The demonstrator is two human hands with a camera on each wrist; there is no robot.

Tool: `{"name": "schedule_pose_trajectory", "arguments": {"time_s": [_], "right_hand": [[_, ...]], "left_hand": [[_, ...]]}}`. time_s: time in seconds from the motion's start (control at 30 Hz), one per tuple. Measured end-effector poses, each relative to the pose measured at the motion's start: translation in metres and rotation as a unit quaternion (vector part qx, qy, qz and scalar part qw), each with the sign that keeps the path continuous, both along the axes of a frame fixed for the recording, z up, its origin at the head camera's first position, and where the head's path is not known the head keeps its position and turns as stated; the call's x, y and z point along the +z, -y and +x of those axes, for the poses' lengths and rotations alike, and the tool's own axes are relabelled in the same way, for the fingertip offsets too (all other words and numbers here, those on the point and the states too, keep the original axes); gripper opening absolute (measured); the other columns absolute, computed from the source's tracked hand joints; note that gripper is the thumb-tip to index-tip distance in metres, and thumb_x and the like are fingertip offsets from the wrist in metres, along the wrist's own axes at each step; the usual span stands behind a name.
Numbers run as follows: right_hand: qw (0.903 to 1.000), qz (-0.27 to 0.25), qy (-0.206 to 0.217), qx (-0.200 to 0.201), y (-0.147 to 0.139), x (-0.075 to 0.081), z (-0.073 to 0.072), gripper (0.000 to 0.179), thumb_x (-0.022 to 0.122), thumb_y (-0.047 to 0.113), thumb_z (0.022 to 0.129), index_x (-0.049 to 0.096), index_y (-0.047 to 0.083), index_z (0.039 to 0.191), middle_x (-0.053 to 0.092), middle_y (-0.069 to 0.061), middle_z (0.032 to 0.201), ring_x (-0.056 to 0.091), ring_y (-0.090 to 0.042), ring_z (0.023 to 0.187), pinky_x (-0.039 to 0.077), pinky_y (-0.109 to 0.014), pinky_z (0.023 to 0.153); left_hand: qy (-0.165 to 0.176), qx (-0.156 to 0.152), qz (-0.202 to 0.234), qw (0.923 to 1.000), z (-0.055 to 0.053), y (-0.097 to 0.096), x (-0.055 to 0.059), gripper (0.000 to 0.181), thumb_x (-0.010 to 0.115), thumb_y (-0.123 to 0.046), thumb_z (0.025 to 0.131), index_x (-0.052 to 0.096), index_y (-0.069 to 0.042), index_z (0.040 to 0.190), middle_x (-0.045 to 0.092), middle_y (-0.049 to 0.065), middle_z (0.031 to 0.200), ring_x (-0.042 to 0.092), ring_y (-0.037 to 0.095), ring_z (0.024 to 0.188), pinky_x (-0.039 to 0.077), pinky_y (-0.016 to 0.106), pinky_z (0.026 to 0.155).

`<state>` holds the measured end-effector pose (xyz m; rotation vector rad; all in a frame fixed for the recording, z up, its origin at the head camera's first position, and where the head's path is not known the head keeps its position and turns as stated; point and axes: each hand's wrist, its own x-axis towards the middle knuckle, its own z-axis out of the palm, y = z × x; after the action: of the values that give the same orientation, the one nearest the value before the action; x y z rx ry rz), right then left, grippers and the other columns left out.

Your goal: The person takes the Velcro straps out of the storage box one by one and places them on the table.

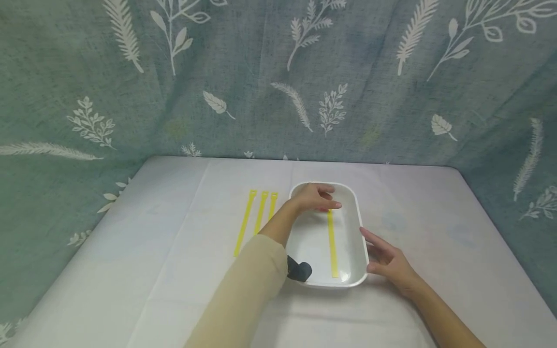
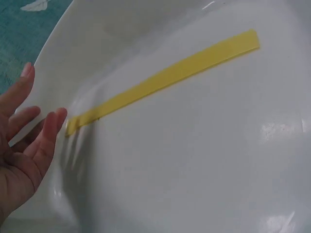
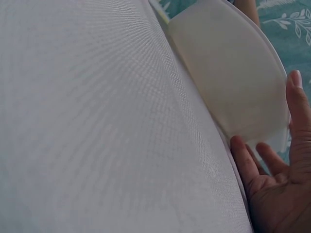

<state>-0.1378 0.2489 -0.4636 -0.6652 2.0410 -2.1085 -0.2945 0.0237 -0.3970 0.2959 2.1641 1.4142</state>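
A white tray (image 1: 311, 241) with rounded corners and raised walls stands on the table. Inside it a flat yellow strap (image 1: 332, 244) lies lengthwise. My left hand (image 1: 316, 197) hovers over the far part of the tray, its fingers loosely bent. In the left wrist view the fingertips are right by the strap's (image 2: 165, 80) narrow end, with nothing between them. My right hand (image 1: 391, 263) rests against the tray's right side, thumb and fingers spread. From the right wrist, the thumb shows at the rim and the fingertips low on the outer wall (image 3: 233, 73).
Left of the tray, several yellow straps with slotted heads, one of them the outermost strap (image 1: 244, 224), lie side by side on the white tablecloth (image 1: 174, 280), partly behind the left forearm. A black wrist camera mount (image 1: 299, 269) overlaps the tray's near left corner. A leaf-patterned curtain (image 1: 261, 87) hangs behind.
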Motion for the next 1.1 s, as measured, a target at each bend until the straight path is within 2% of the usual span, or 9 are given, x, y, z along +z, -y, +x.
{"name": "schedule_pose_trajectory", "arguments": {"time_s": [0.17,0.33,0.47,0.57,0.77,1.0,1.1], "right_hand": [[1.0000,0.000,0.005,-0.003,-0.002,0.000,0.001,0.072,0.070,0.002,0.083,0.033,0.001,0.145,0.048,0.011,0.139,0.054,-0.008,0.118,0.048,-0.023,0.091],[1.0000,-0.003,0.002,-0.008,-0.002,-0.001,0.000,0.072,0.071,0.004,0.082,0.034,0.000,0.144,0.049,0.011,0.138,0.054,-0.008,0.117,0.048,-0.022,0.090],[0.9999,-0.004,0.010,-0.008,-0.001,-0.001,0.000,0.072,0.071,0.004,0.082,0.035,0.002,0.145,0.051,0.011,0.137,0.055,-0.008,0.117,0.048,-0.022,0.090],[0.9997,-0.006,0.020,-0.007,0.000,-0.001,0.001,0.072,0.072,0.005,0.082,0.036,0.004,0.145,0.052,0.011,0.135,0.055,-0.007,0.116,0.048,-0.022,0.089],[0.9996,-0.003,0.026,-0.008,0.002,-0.002,0.003,0.072,0.072,0.006,0.082,0.035,0.003,0.145,0.051,0.011,0.136,0.054,-0.006,0.117,0.048,-0.022,0.090],[0.9997,-0.001,0.020,-0.011,0.001,-0.003,0.002,0.073,0.072,0.004,0.082,0.035,0.003,0.145,0.049,0.015,0.138,0.054,-0.005,0.117,0.048,-0.021,0.090],[0.9998,0.000,0.016,-0.013,0.000,-0.003,0.002,0.073,0.072,0.004,0.082,0.035,0.003,0.145,0.048,0.015,0.139,0.054,-0.005,0.118,0.048,-0.022,0.090]], "left_hand": [[-0.022,0.020,-0.055,0.9980,0.003,-0.007,-0.007,0.063,0.082,-0.024,0.074,0.058,-0.006,0.129,0.062,0.011,0.117,0.063,0.016,0.085,0.052,0.023,0.075],[-0.054,0.026,-0.097,0.9935,0.005,-0.008,-0.011,0.063,0.084,-0.021,0.071,0.060,-0.003,0.125,0.063,0.013,0.116,0.060,0.021,0.099,0.049,0.028,0.085],[-0.094,0.013,-0.147,0.9846,0.006,-0.009,-0.015,0.063,0.087,-0.019,0.066,0.061,-0.002,0.122,0.063,0.012,0.114,0.058,0.022,0.103,0.047,0.027,0.089],[-0.122,-0.009,-0.177,0.9766,0.008,-0.008,-0.018,0.064,0.089,-0.016,0.063,0.060,-0.002,0.119,0.062,0.012,0.113,0.057,0.023,0.104,0.046,0.026,0.090],[-0.161,-0.039,-0.204,0.9648,0.014,-0.006,-0.021,0.069,0.090,-0.015,0.060,0.056,-0.001,0.119,0.058,0.013,0.114,0.054,0.025,0.107,0.042,0.028,0.096],[-0.151,-0.034,-0.208,0.9657,0.016,-0.007,-0.019,0.067,0.090,-0.016,0.061,0.056,-0.003,0.117,0.055,0.008,0.111,0.051,0.020,0.100,0.043,0.028,0.093],[-0.148,-0.042,-0.206,0.9664,0.015,-0.009,-0.021,0.062,0.089,-0.016,0.062,0.057,-0.004,0.114,0.053,0.007,0.108,0.049,0.018,0.096,0.043,0.027,0.090]]}}
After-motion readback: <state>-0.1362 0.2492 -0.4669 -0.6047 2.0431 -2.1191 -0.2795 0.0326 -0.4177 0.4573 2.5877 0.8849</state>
